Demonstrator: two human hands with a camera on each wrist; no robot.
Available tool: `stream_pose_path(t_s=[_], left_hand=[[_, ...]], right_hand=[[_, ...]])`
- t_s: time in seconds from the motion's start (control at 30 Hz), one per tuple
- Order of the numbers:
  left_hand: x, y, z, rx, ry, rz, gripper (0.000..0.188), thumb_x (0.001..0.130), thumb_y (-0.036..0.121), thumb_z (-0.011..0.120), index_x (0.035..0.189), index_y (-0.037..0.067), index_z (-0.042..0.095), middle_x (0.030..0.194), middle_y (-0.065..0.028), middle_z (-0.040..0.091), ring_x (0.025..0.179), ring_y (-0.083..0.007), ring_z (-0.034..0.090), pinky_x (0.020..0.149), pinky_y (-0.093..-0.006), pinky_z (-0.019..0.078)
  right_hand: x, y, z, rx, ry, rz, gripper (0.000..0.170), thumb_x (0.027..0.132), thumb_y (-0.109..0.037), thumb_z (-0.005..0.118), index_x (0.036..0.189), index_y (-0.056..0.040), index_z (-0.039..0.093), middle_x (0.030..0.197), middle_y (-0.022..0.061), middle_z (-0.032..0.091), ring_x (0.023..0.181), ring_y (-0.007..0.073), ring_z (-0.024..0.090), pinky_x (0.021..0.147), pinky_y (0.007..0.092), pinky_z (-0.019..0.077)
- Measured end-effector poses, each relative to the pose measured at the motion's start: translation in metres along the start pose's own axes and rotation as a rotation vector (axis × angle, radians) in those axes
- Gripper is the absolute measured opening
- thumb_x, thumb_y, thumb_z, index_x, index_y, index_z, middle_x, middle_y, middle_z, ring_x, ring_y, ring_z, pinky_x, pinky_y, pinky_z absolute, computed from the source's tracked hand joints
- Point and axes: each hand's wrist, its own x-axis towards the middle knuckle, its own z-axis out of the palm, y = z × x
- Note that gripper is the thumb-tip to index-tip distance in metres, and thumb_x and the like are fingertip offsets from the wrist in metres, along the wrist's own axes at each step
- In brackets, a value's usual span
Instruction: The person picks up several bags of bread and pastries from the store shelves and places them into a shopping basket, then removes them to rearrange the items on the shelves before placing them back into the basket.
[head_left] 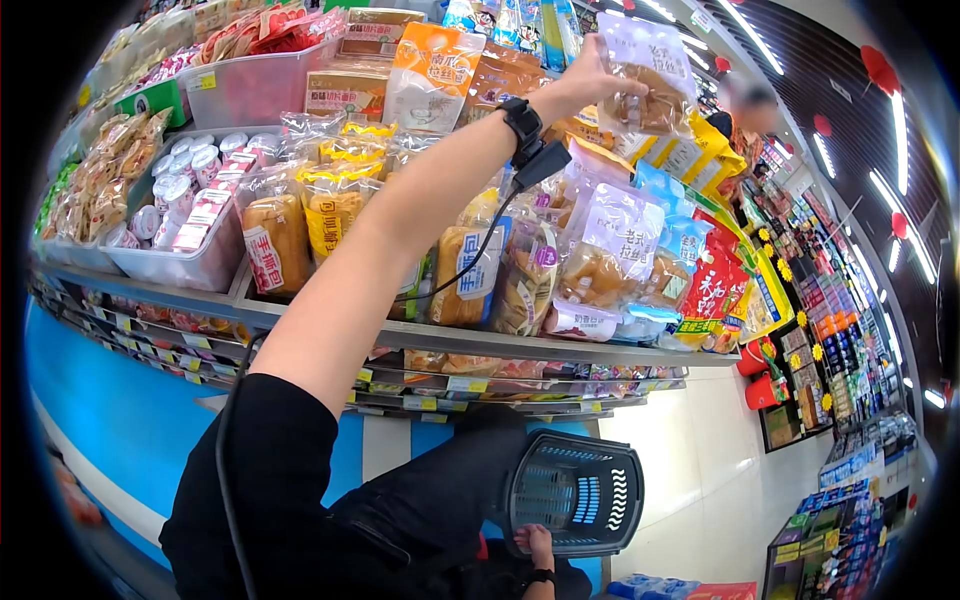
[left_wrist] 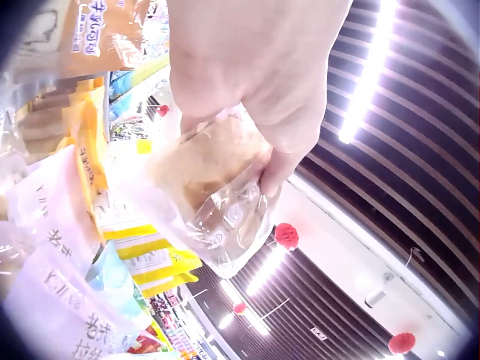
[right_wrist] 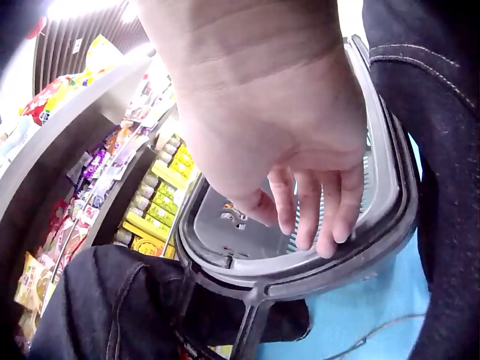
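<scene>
In the head view my left hand (head_left: pixel 592 78) is raised over the back of the shelf and grips a clear bag of bread (head_left: pixel 648 75) with a pale lilac label. The left wrist view shows its thumb and fingers round the sides of the bread bag (left_wrist: pixel 217 180), tan bread visible through the plastic. Matching bread bags (head_left: pixel 612 235) stand at the shelf front, below it. Low down, my right hand (head_left: pixel 537 543) is at the near side of a dark grey shopping basket (head_left: pixel 625 535). Its fingers (right_wrist: pixel 307 214) hang loosely bent over the basket opening, fingertips near the rim, holding nothing.
Packed bread covers the display shelf (head_left: pixel 640 352), with clear plastic bins (head_left: pixel 205 262) of cups and snacks on the left. Lower racks of goods run beneath its edge. My legs are beside the basket. Another person (head_left: pixel 750 120) stands beyond the shelf; pale floor (head_left: pixel 660 430) lies to the right.
</scene>
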Motion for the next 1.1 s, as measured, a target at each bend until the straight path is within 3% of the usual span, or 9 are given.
stream_pose_path(t_s=[0.27,0.3,0.4,0.5,0.6,0.73,0.77,0.97,1.1], left_hand=[[-0.016,0.032,0.004,0.265,-0.089,0.093,0.093,0.065,0.021,0.09,0.13,-0.002,0.028,0.127,-0.0191,0.049,0.12,-0.0262,0.051,0.102,-0.0342,0.0444],[-0.014,0.02,0.004,0.206,-0.132,0.028,0.093,0.066,0.025,0.09,0.13,-0.003,0.028,0.126,-0.0195,0.049,0.12,-0.0267,0.051,0.101,-0.0335,0.0444],[-0.026,-0.007,0.01,0.345,-0.11,0.152,0.096,0.065,0.031,0.088,0.132,-0.004,0.029,0.128,-0.022,0.046,0.123,-0.0303,0.049,0.104,-0.0357,0.0418],[-0.05,-0.011,0.017,0.413,-0.289,-0.028,0.103,0.064,0.038,0.087,0.135,-0.006,0.027,0.131,-0.0257,0.042,0.127,-0.0369,0.044,0.107,-0.0429,0.0371],[-0.062,-0.023,0.026,0.802,-0.165,0.015,0.108,0.063,0.04,0.088,0.137,-0.005,0.024,0.13,-0.0272,0.041,0.124,-0.0407,0.044,0.106,-0.0438,0.0374],[-0.062,-0.024,0.032,0.678,-0.084,0.057,0.115,0.06,0.045,0.089,0.138,-0.006,0.022,0.128,-0.0283,0.043,0.123,-0.0421,0.044,0.105,-0.0452,0.0379],[-0.059,-0.023,0.032,0.689,-0.016,0.114,0.115,0.06,0.046,0.089,0.139,-0.004,0.022,0.125,-0.0285,0.05,0.118,-0.0392,0.052,0.1,-0.0436,0.0435],[-0.049,-0.006,0.023,0.325,-0.137,-0.105,0.053,0.084,0.033,0.075,0.119,-0.003,0.058,0.104,-0.0139,0.069,0.094,-0.0212,0.067,0.085,-0.0322,0.0517],[-0.033,-0.005,0.016,0.174,0.002,-0.124,0.035,0.088,0.023,0.071,0.11,-0.002,0.064,0.101,-0.0088,0.07,0.09,-0.0143,0.064,0.078,-0.0295,0.0516]], right_hand=[[-0.003,0.002,0.003,-0.033,0.013,0.022,0.022,0.093,-0.015,0.048,0.101,0.0017,0.061,0.086,0.0135,0.069,0.065,0.0231,0.067,0.058,0.0313,0.056],[-0.004,0.001,0.005,-0.034,0.012,0.021,0.022,0.093,-0.015,0.048,0.101,0.0016,0.061,0.087,0.0136,0.069,0.065,0.023,0.067,0.058,0.0313,0.056],[-0.006,-0.004,0.007,-0.002,0.025,0.002,0.021,0.093,-0.016,0.051,0.098,0.0015,0.061,0.084,0.0129,0.068,0.062,0.0223,0.066,0.055,0.0303,0.0544],[-0.008,-0.006,0.01,0.02,0.028,-0.017,0.019,0.092,-0.017,0.053,0.095,0.0009,0.061,0.079,0.0115,0.066,0.058,0.0209,0.065,0.051,0.0292,0.052],[-0.007,-0.01,0.009,0.0,0.013,-0.061,0.02,0.092,-0.017,0.052,0.095,0.0008,0.061,0.08,0.0111,0.066,0.059,0.0201,0.064,0.053,0.0288,0.0523],[-0.008,-0.018,0.011,-0.02,-0.028,-0.121,0.02,0.095,-0.017,0.051,0.098,-0.0005,0.061,0.084,0.0113,0.067,0.065,0.0212,0.066,0.057,0.03,0.0537],[-0.008,-0.024,0.012,-0.022,-0.042,-0.135,0.02,0.096,-0.018,0.05,0.099,-0.0012,0.06,0.085,0.0114,0.068,0.067,0.0221,0.067,0.058,0.0307,0.0544],[-0.004,-0.046,0.012,-0.009,-0.054,-0.143,0.02,0.097,-0.018,0.051,0.102,-0.0027,0.061,0.09,0.011,0.069,0.068,0.0208,0.067,0.059,0.0301,0.0542],[0.0,-0.043,0.015,0.003,-0.055,-0.144,0.02,0.097,-0.018,0.05,0.102,-0.003,0.062,0.091,0.0102,0.069,0.067,0.0201,0.067,0.058,0.0297,0.0539]])
